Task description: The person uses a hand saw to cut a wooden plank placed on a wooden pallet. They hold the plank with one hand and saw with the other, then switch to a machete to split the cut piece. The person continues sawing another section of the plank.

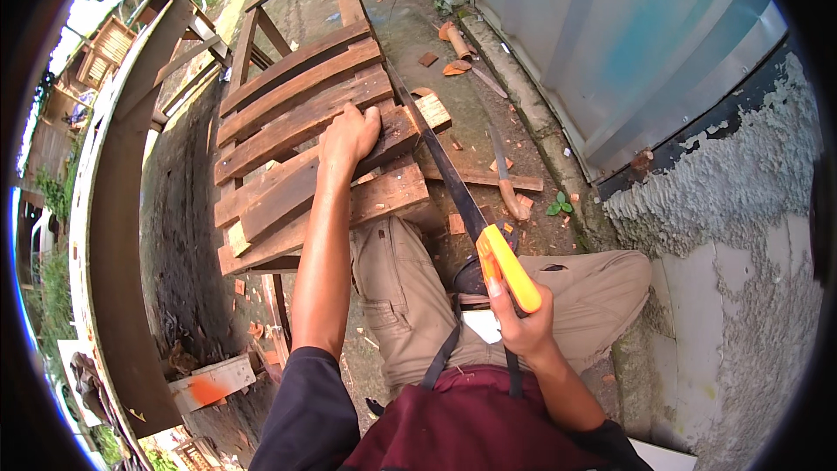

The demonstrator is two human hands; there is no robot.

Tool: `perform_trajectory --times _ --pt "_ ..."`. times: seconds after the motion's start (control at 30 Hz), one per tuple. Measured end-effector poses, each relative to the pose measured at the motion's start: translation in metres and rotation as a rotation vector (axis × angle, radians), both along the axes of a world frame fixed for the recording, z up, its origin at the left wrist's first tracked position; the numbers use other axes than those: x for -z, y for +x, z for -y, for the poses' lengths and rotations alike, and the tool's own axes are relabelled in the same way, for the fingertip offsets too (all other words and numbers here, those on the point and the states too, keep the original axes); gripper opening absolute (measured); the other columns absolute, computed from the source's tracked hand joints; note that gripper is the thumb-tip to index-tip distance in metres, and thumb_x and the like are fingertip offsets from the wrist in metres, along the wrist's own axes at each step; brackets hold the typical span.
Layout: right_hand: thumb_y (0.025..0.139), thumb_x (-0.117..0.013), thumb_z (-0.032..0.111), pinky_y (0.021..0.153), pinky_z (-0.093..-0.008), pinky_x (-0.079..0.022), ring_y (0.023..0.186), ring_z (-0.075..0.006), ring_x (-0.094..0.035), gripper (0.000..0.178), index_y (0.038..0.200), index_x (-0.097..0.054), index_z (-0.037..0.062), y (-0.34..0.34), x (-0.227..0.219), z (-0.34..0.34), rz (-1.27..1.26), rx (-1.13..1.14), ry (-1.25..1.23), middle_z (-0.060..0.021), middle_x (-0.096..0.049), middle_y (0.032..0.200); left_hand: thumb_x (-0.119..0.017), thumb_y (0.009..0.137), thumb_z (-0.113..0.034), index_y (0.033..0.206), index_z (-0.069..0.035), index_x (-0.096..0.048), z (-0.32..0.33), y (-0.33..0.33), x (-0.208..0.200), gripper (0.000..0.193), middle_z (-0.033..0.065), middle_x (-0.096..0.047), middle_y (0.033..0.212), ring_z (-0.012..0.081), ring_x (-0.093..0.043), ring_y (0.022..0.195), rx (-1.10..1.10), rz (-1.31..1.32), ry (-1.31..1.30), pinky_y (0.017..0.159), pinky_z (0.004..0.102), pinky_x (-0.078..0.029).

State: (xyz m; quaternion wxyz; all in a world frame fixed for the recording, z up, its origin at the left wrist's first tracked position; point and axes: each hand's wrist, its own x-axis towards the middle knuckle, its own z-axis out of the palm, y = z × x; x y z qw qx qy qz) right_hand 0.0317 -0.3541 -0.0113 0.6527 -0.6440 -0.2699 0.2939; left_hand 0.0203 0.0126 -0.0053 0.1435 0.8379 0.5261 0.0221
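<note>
Across the worktop (299, 92) lies the board (397, 132), dark and slanted, its pale end (434, 111) poking past the worktop's right edge. Saw (455, 181) blade crosses the board near that end; yellow handle (513, 272) slopes back toward the person, right of the worktop. Right grip (526, 324) closed round the handle. Left grip (349, 135) on top of the board, fingers bent; clamping or only pressing, can't tell. Step in hand looks like sawing the end off; cut depth not readable. Next stroke would call for the board pinned hard to the worktop by the left grip and the blade run straight by the right; a loose board could shift and bind the blade. Ground right of the worktop: wood-handled tool (513, 199), strip (530, 183), dry leaf (456, 68). Farther right: metal sheet (610, 44), rough wall (724, 183). Left of the worktop: long timber (113, 209), orange-marked block (211, 385).
</note>
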Motion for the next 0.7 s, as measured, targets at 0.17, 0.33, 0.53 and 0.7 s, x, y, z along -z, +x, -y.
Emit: perform_trajectory --times 0.17,0.33,0.53,0.7 --pt "0.096 -0.068 0.012 0.049 -0.0287 -0.040 0.052 -0.0088 -0.052 0.015 0.090 -0.067 -0.0016 -0.011 -0.001 -0.001 0.150 0.007 0.037 -0.0039 -0.057 0.060 -0.030 0.097 -0.039 0.128 0.004 -0.063 0.002 -0.001 -0.003 0.063 0.0282 -0.064 0.130 0.0424 -0.060 0.125 0.167 -0.030 -0.059 0.107 0.0553 -0.042" --pt "0.093 -0.066 0.011 0.051 -0.0296 -0.041 0.052 -0.0116 -0.055 0.014 0.093 -0.065 -0.0029 -0.026 -0.002 0.017 0.245 -0.004 -0.026 -0.0027 -0.055 0.060 -0.032 0.096 -0.039 0.133 0.003 -0.061 0.006 0.001 0.003 0.063 0.0255 -0.061 0.136 0.0401 -0.056 0.131 0.196 -0.062 -0.064 0.112 0.0531 -0.038" --pt "0.093 -0.069 0.009 0.049 -0.0320 -0.044 0.048 -0.0176 -0.058 0.012 0.089 -0.064 -0.0012 -0.028 -0.008 0.003 0.227 0.023 0.003 -0.0079 -0.059 0.061 -0.030 0.099 -0.050 0.143 0.000 -0.054 -0.014 0.010 0.005 0.071 0.0235 -0.056 0.144 0.0383 -0.050 0.138 0.218 -0.114 -0.196 0.116 0.0491 -0.036" --pt "0.094 -0.069 0.010 0.049 -0.0325 -0.045 0.048 -0.0189 -0.058 0.015 0.084 -0.062 -0.0001 -0.040 -0.020 0.007 0.190 0.038 -0.019 -0.0082 -0.058 0.060 -0.035 0.095 -0.072 0.136 0.008 -0.059 -0.051 0.004 0.025 0.093 0.0318 -0.055 0.140 0.0420 -0.051 0.137 0.137 -0.046 -0.217 0.116 0.0480 -0.036"
